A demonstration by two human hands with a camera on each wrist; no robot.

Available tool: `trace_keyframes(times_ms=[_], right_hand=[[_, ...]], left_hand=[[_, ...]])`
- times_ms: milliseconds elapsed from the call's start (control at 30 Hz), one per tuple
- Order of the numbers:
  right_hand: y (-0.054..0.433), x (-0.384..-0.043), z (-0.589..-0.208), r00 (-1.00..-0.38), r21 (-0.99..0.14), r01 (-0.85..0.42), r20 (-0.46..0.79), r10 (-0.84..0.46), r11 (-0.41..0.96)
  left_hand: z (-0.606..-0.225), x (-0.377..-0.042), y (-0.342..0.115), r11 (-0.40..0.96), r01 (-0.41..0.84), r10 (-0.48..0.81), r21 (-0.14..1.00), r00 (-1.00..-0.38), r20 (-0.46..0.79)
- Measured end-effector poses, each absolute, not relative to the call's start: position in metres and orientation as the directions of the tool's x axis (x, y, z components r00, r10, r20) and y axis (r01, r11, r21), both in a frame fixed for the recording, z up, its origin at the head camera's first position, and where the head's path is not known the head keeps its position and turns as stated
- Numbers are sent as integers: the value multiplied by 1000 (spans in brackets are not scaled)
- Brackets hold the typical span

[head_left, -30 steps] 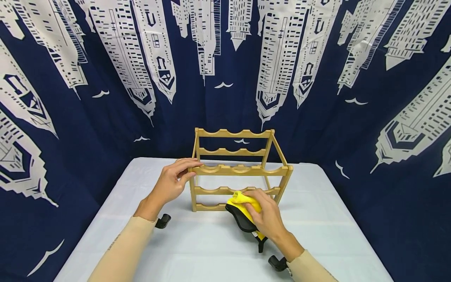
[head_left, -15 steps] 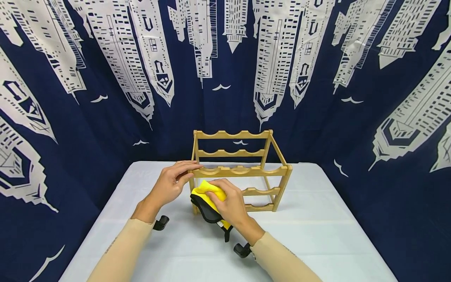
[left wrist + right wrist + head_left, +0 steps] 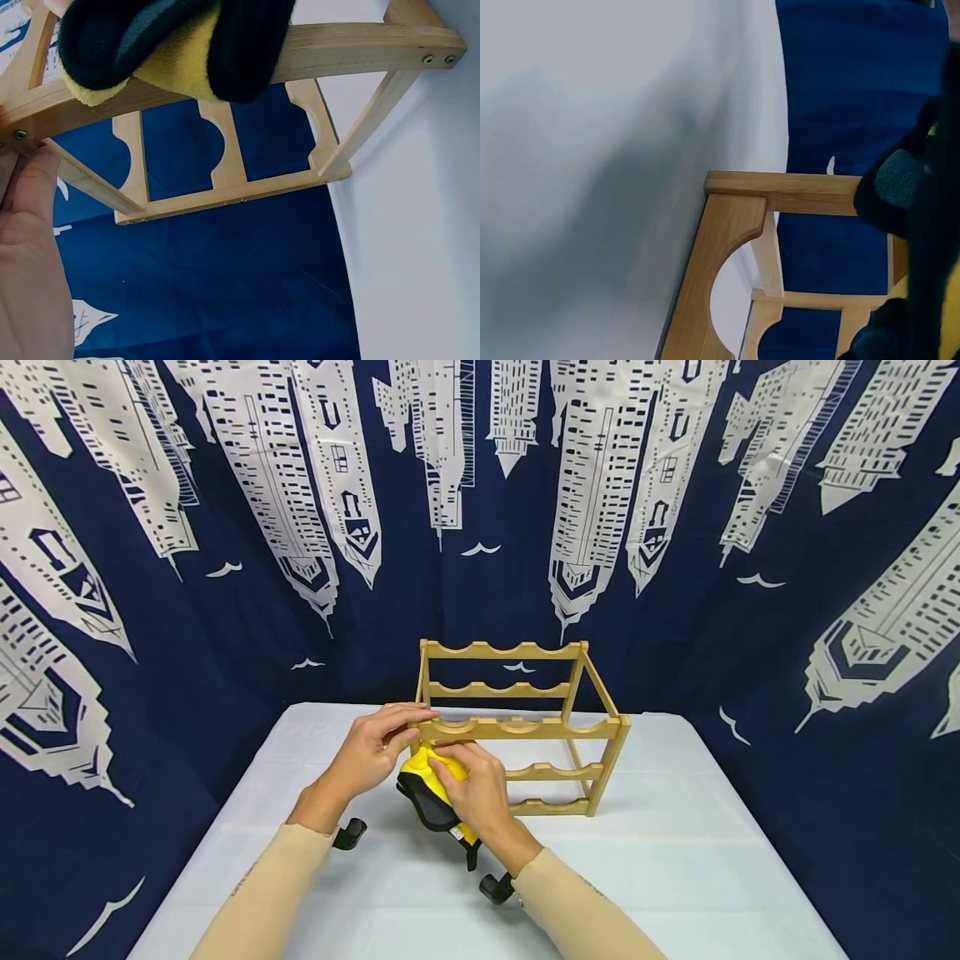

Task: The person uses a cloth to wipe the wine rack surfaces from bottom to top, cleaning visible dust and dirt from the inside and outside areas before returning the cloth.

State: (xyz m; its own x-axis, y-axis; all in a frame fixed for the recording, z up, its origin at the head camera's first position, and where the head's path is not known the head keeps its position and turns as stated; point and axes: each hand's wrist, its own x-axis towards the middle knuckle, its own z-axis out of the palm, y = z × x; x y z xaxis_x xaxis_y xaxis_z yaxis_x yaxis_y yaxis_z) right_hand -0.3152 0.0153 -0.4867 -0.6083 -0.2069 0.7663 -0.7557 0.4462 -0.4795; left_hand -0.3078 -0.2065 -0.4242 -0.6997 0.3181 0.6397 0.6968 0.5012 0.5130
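Observation:
A light wooden rack (image 3: 525, 727) with scalloped crossbars stands upright on the table. My left hand (image 3: 367, 756) holds its upper left front corner, fingers over the top and thumb (image 3: 34, 187) against the frame. A yellow cloth with dark grey and black parts (image 3: 429, 802) is bunched in my right hand (image 3: 480, 785), just below the left hand. In the left wrist view the cloth (image 3: 184, 64) lies against the left front post. Dark folds of cloth (image 3: 900, 180) cross that post in the right wrist view, where the right hand's grip is not seen.
A white-covered table (image 3: 637, 877) carries the rack near its back edge. Navy curtains with white printed buildings (image 3: 480, 602) hang behind and on both sides. Small black wrist mounts (image 3: 351, 833) stick out from each forearm.
My right hand has carried the cloth left along the rack's front, from its lower middle to the left post, and slightly upward. The left hand has kept its hold on the corner.

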Motion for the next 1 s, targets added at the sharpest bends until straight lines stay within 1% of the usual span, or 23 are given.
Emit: trace_keyframes(times_ms=[200,300,567,800,933,1000], right_hand=[[14,-318,-490,-549,-391,-781,801,-238,487],[14,-319,-490,-535,-348,-783,800,-271,516],[23,-314,-490,-526,-246,-773,764,-374,585],[36,-313,-490,-543,-143,-709,735,-405,691],[46,-312,-489,-544,-84,-690,716,-437,719],[53,-311,-490,-544,-79,-683,718,-434,726]], left_hand=[[-424,-308,-205,499,698,318,514,-699,640],[-422,-307,-205,497,695,317,520,-703,637],[-422,-307,-205,505,693,310,514,-702,641],[-422,-308,-204,502,690,303,521,-705,642],[-423,-306,-202,499,678,289,540,-717,634],[-424,-306,-201,498,675,290,545,-722,629]])
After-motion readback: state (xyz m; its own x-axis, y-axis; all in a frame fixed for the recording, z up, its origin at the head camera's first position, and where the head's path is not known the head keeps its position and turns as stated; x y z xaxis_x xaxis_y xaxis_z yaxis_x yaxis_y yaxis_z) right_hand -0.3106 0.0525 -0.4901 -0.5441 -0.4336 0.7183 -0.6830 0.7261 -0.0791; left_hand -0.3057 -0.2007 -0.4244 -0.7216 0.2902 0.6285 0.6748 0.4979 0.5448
